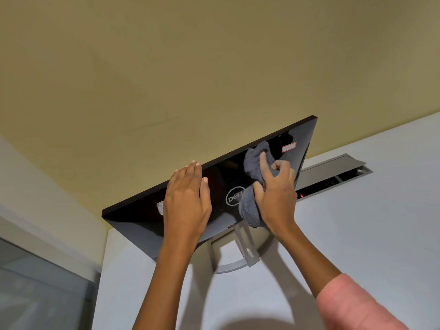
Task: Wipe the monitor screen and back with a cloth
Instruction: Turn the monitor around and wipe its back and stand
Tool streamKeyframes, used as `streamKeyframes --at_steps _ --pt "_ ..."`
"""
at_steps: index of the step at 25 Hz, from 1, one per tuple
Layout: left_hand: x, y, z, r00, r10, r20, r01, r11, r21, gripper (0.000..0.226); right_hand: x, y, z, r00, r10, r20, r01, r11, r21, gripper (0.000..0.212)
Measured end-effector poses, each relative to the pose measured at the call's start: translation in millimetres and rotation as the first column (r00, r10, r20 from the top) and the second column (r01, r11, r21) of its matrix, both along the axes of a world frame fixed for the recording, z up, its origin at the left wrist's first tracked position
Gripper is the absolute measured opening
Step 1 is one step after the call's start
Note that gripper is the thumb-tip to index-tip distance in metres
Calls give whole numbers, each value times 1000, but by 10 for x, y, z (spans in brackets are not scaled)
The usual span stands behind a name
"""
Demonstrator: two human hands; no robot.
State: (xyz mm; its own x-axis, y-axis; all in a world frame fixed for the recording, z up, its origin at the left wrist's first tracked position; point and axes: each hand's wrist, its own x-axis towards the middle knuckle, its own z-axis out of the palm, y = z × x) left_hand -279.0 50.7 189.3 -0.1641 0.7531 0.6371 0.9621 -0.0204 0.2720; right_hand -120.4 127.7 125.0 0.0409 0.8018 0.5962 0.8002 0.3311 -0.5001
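Note:
The glossy black back of the monitor (223, 177) faces me, with a round silver logo near its middle and a silver stand (247, 246) below. My right hand (276, 198) grips a bunched grey cloth (254, 163) and presses it against the back panel, right of the logo, index finger stretched over the cloth. My left hand (188, 203) lies flat on the left half of the back, fingers reaching the top edge. The screen side is hidden.
The monitor stands on a white desk (357, 234). An open grey cable hatch (333, 172) with a small red light sits behind it at the right. A beige wall fills the background. A glass panel (42, 282) lies at the lower left.

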Motion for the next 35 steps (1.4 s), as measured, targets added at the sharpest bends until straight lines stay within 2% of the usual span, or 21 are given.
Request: streamKeyframes --at_steps 5,9,12,17,22,26,28,31,35 --pt "71 115 6 994 -97 -59 94 994 -52 46 7 -169 -267 995 67 -78 -77 988 -135 67" --pt "124 206 6 989 -130 -64 127 990 -60 49 -160 -233 -140 986 158 49 -160 987 25 73" --pt "151 205 7 989 -140 -53 137 989 -57 49 -108 -66 97 987 110 118 -123 987 107 73" --pt "152 198 1 990 -133 -40 132 991 -36 48 64 165 91 997 0 75 -10 992 126 73" --pt "163 207 -19 989 -144 -16 143 990 -17 49 158 134 -151 994 102 26 -105 944 313 64" --pt "171 202 -45 990 -141 -24 141 990 24 47 -89 -58 -190 933 225 280 -319 876 362 40" --pt "165 186 -54 989 -151 -1 151 988 29 48 -57 12 -105 924 205 324 -326 865 382 36" --pt "167 188 -52 986 -164 23 163 986 39 47 142 222 -6 969 115 217 -195 898 395 53" --pt "186 217 -48 991 -128 40 126 991 38 48 292 376 -120 998 45 -33 -38 980 193 78"
